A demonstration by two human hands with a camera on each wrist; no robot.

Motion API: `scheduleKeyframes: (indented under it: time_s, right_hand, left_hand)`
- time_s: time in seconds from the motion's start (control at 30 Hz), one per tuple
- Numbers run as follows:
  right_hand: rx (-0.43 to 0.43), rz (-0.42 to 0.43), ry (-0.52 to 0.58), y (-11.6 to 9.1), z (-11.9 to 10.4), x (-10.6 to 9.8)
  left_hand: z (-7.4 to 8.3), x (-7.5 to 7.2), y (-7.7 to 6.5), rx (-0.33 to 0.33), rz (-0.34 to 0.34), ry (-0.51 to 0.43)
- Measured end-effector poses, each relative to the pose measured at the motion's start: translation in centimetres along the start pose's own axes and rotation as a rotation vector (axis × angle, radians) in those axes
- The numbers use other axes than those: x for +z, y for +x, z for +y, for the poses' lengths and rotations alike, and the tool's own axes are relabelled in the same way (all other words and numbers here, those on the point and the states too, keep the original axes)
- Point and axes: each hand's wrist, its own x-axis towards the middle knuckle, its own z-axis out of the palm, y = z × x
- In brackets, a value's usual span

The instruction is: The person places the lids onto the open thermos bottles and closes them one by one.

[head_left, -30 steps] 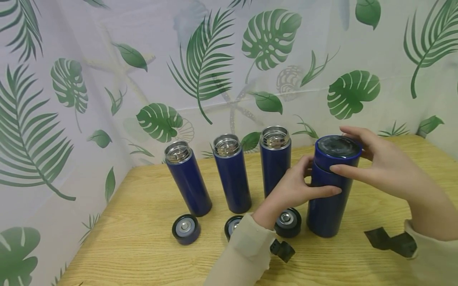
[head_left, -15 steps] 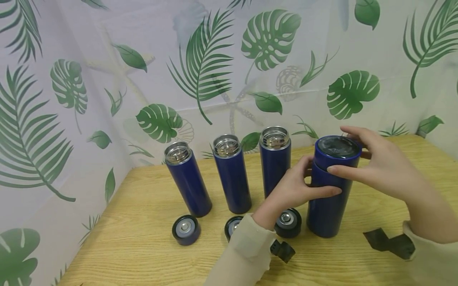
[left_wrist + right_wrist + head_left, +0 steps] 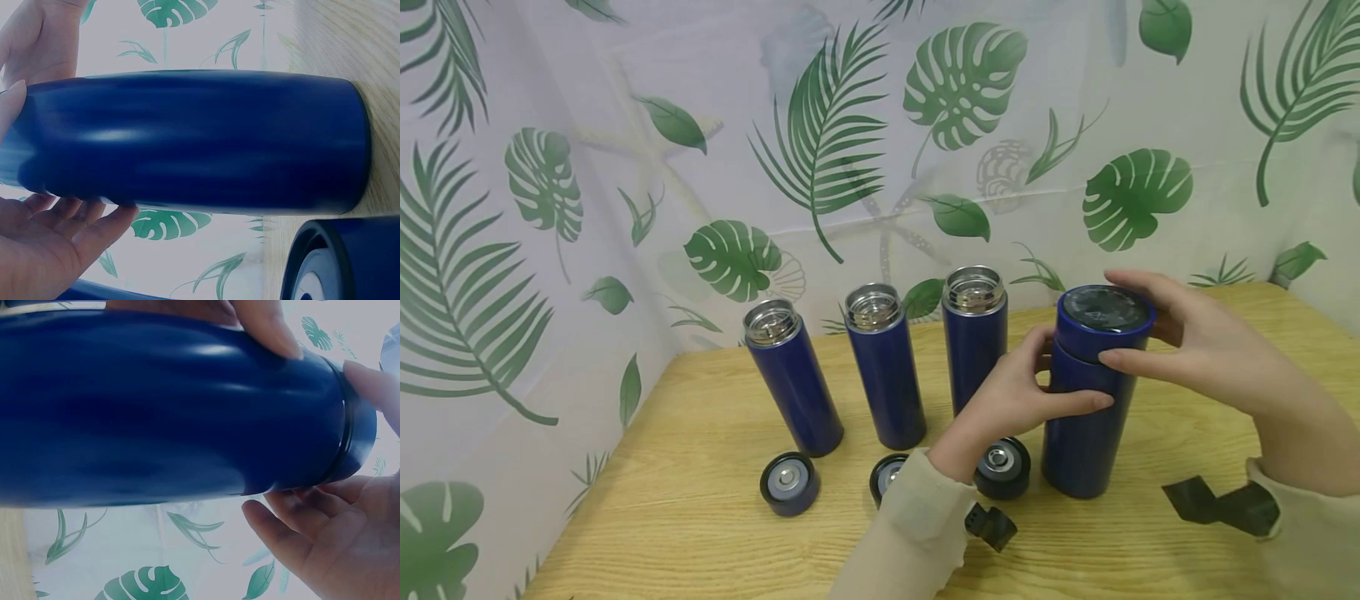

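Note:
A blue thermos flask (image 3: 1084,442) stands upright at the right of the table, its lid (image 3: 1108,310) on top with a thin dark seam below it. My left hand (image 3: 1011,396) grips the body just under that seam, thumb across the front. Around the lid curls my right hand (image 3: 1206,350), its thumb at the seam. In the left wrist view the left fingers (image 3: 94,228) touch the side of the flask (image 3: 206,144). The right wrist view has the right thumb (image 3: 372,387) against the lid (image 3: 362,434) and fingers curled beneath.
Three more blue flasks, the left (image 3: 797,383), middle (image 3: 887,375) and right one (image 3: 973,350), stand lidless in a row. Before them lie upturned lids: one at left (image 3: 790,483), one partly behind my sleeve (image 3: 886,479), one by the held flask (image 3: 1002,468). Black straps (image 3: 1221,507) hang from the wrists.
My right thumb and fingers have shifted slightly around the lid. The left hand keeps its grip, and the flasks and loose lids stay where they were.

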Motion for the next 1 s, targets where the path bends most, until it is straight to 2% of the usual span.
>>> scheduleKeyframes:
  time_s: [0.33, 0.47, 0.6, 0.8, 1.0]
  right_hand:
    - [0.175, 0.05, -0.132, 0.1, -1.5, 0.4]
    - [0.194, 0.071, -0.17, 0.1, -1.8, 0.7]
    - [0.148, 0.058, -0.133, 0.1, -1.5, 0.6]
    - [0.035, -0.002, -0.038, 0.0, -0.4, 0.2]
    - [-0.021, -0.029, -0.002, 0.0, 0.2, 0.1]
  left_hand:
    - [0.0, 0.0, 0.0, 0.012, 0.008, 0.034]
    - [0.1, 0.0, 0.0, 0.011, 0.009, 0.051]
    - [0.1, 0.0, -0.1, 0.001, 0.013, 0.046]
    - [0.1, 0.0, -0.1, -0.002, 0.01, 0.022]
    - [0.0, 0.0, 0.0, -0.002, 0.007, 0.019]
